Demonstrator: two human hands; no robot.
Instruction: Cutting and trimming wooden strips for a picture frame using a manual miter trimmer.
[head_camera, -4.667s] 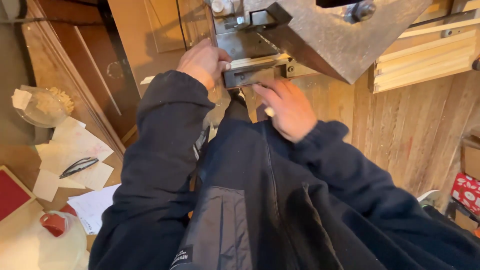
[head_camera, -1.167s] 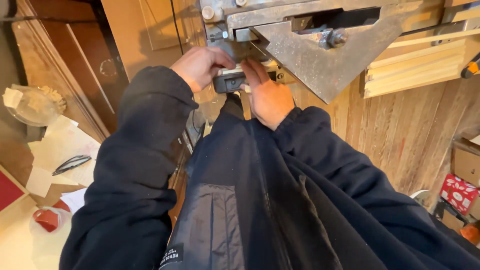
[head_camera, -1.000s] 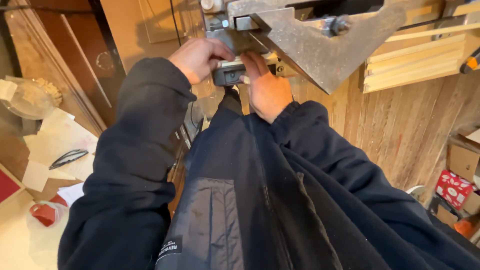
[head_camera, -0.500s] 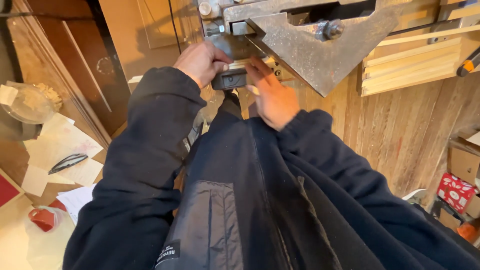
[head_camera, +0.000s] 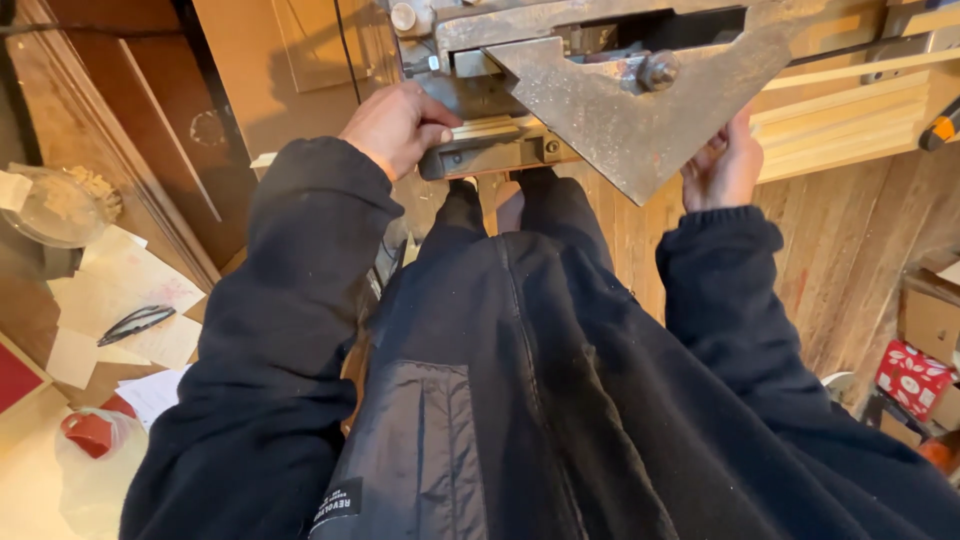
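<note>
My left hand (head_camera: 395, 125) is closed over the left end of a dark metal bar (head_camera: 495, 152) under a metal machine. A worn triangular steel plate (head_camera: 625, 100) with a round bolt hangs just right of the bar. My right hand (head_camera: 725, 165) is raised at the plate's right edge with its fingers curled. Its fingertips are hidden behind the plate, so I cannot tell what it holds. Pale wooden strips (head_camera: 845, 110) lie behind that hand. Both arms are in dark sleeves, and a dark jacket fills the lower view.
At the left a surface carries loose papers (head_camera: 130, 290), a dark pen-like item (head_camera: 135, 322), a glass bowl (head_camera: 55, 205) and a plastic bag with something red (head_camera: 90, 440). A red patterned box (head_camera: 912, 378) and cardboard boxes stand at the right on the plank floor.
My right hand has left the dark bar and moved right and up to the triangular plate's right edge. My left hand stays on the bar.
</note>
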